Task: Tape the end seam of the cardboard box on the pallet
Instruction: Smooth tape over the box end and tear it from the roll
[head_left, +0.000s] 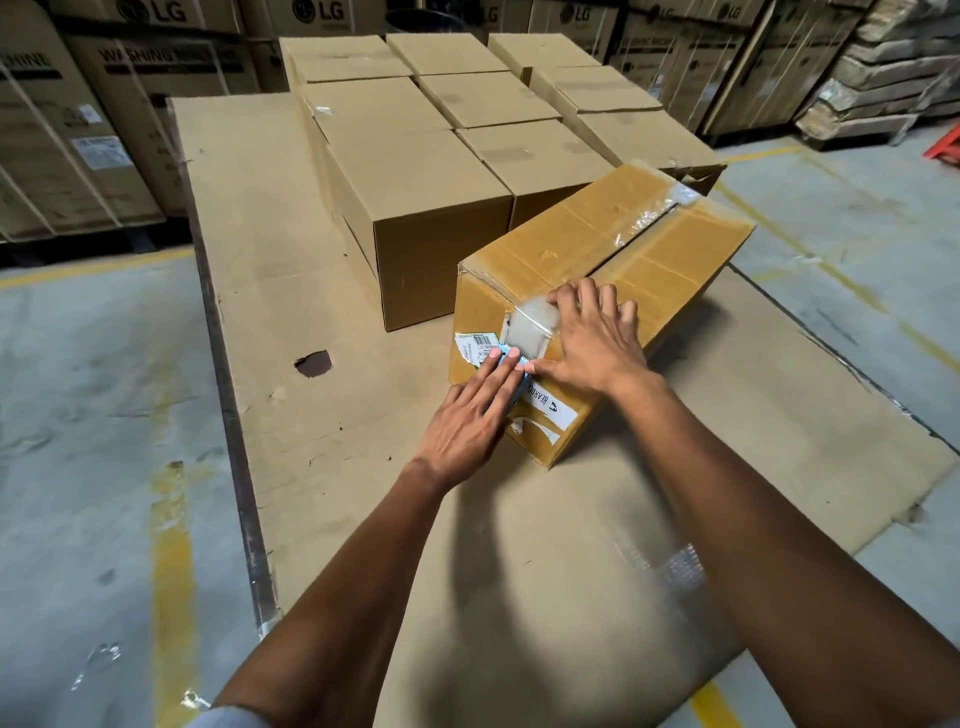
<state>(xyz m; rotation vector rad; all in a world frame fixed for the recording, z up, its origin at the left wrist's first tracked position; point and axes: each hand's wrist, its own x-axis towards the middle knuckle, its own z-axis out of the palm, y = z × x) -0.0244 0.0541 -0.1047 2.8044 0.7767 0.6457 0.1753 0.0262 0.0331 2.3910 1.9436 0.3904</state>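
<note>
Here, "BEARDO" label (545, 402) on cardboard box (613, 234).

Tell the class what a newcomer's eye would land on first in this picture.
Two hands at the centre: the left hand presses a blue tape cutter against the near end of a box, while the right hand flattens clear tape there. Behind stands a block of plain boxes.

We see the tan cardboard box (613, 270) lying skewed on the cardboard-covered pallet (291, 291). Clear tape (530, 327) wraps its near top edge; the centre seam remains partly open.
</note>
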